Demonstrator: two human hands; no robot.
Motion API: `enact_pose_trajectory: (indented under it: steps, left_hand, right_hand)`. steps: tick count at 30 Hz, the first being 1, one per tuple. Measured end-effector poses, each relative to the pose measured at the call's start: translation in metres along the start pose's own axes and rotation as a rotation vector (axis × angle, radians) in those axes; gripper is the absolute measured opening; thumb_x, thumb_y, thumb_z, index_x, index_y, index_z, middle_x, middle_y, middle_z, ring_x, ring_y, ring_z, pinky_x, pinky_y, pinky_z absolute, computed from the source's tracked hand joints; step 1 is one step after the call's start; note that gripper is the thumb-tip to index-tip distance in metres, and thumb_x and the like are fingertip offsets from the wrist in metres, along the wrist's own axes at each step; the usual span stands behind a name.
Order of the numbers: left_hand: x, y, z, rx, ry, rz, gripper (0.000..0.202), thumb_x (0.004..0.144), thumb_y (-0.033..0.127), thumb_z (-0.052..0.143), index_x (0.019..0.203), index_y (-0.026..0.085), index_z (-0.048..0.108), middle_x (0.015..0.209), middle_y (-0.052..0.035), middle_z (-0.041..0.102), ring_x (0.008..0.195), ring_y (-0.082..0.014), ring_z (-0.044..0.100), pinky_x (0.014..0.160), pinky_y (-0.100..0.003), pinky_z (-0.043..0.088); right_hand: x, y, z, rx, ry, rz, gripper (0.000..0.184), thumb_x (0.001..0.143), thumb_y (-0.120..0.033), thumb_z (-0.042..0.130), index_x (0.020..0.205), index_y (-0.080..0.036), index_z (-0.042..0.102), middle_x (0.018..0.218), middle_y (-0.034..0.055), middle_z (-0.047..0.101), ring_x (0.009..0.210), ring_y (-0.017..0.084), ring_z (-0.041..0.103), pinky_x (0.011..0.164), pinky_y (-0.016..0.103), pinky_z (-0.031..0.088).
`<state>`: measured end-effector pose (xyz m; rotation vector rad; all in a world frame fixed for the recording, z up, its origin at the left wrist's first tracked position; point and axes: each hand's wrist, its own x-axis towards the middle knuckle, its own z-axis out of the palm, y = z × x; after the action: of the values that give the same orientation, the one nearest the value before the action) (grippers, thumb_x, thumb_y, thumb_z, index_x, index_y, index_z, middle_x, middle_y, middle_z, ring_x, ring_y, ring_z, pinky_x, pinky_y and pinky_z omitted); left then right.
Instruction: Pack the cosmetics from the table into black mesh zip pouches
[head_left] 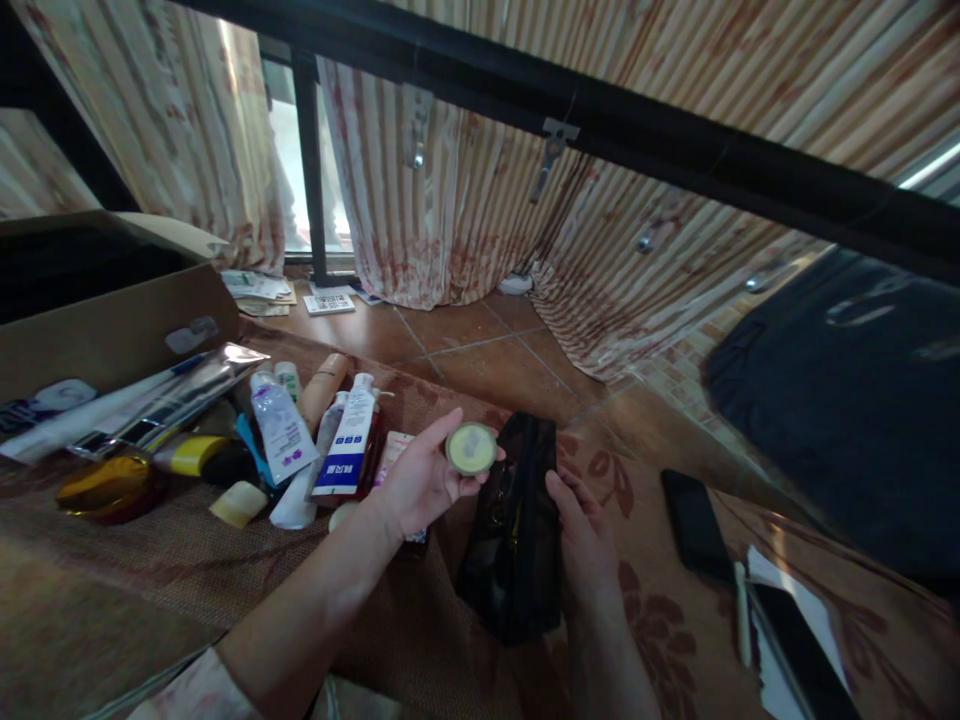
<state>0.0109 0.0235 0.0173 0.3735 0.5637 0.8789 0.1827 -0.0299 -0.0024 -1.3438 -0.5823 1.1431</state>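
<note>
My left hand (420, 485) holds a small round yellow-green tin (471, 448) pinched in its fingertips, just above the mouth of a black pouch (517, 540). The pouch lies on a patterned brown cloth (660, 610). My right hand (581, 535) rests on the right side of the pouch with its fingers curled against the edge. To the left of my left hand lies a heap of tubes and bottles (300, 440), among them a white tube with a blue label (346, 440).
A cardboard box (112, 330) stands at the back left. A black phone (694, 525) lies right of the pouch, and a pen (742, 610) with a dark tablet on paper (802, 650) beyond it. A dark bag (847, 400) sits at the right. Striped curtains hang over a tiled floor.
</note>
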Motion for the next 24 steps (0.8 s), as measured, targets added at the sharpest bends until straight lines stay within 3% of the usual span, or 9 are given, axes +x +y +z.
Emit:
enact_pose_trajectory:
  steps: [12,24]
  left_hand:
    - [0.003,-0.005,-0.008,0.068,0.022,0.045,0.037,0.089,0.041,0.052,0.098,0.009,0.068,0.079,-0.0101,0.071,0.057,-0.0114,0.061,0.046,-0.018,0.041]
    - [0.004,0.006,-0.009,0.065,0.063,0.108,0.039,0.092,0.041,0.047,0.103,0.01,0.067,0.081,-0.0107,0.072,0.057,-0.0135,0.062,0.048,-0.022,0.048]
  right_hand:
    - [0.002,0.002,0.0,0.048,-0.016,0.01,0.042,0.066,-0.042,0.078,0.098,-0.019,0.066,0.091,0.0034,0.074,0.078,0.018,0.07,0.07,0.028,0.055]
    - [0.006,-0.005,-0.007,0.153,0.053,-0.074,0.036,0.064,-0.035,0.077,0.093,-0.018,0.067,0.076,-0.0001,0.071,0.065,0.014,0.064,0.062,0.026,0.051]
